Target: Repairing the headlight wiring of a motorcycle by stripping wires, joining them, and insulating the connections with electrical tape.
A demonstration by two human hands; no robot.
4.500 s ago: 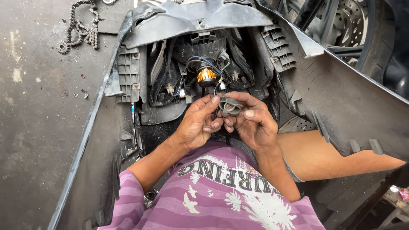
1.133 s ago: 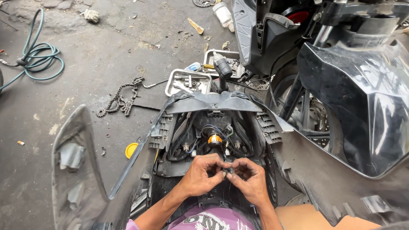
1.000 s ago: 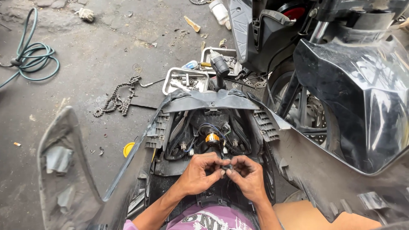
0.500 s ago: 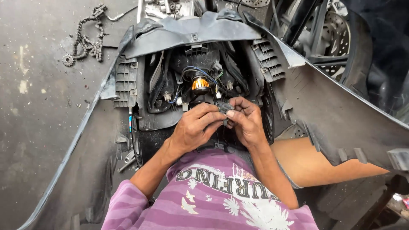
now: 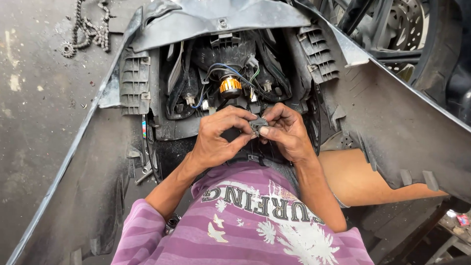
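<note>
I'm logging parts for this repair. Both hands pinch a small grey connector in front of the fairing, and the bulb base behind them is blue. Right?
Not quite: the head view shows the bulb base is orange-gold, not blue. Both the left hand and right hand do pinch the small grey connector in front of the fairing.

Packages, signs, screens: none visible. Labels: one small multicoloured striped sticker [image 5: 144, 128], a narrow upright strip in red, blue and pale bands, left of frame centre on the dark fairing panel [image 5: 132, 78] beneath its louvred vent.

Stained concrete floor [image 5: 34, 122], daylight, chain [image 5: 88, 27] lying.
</note>
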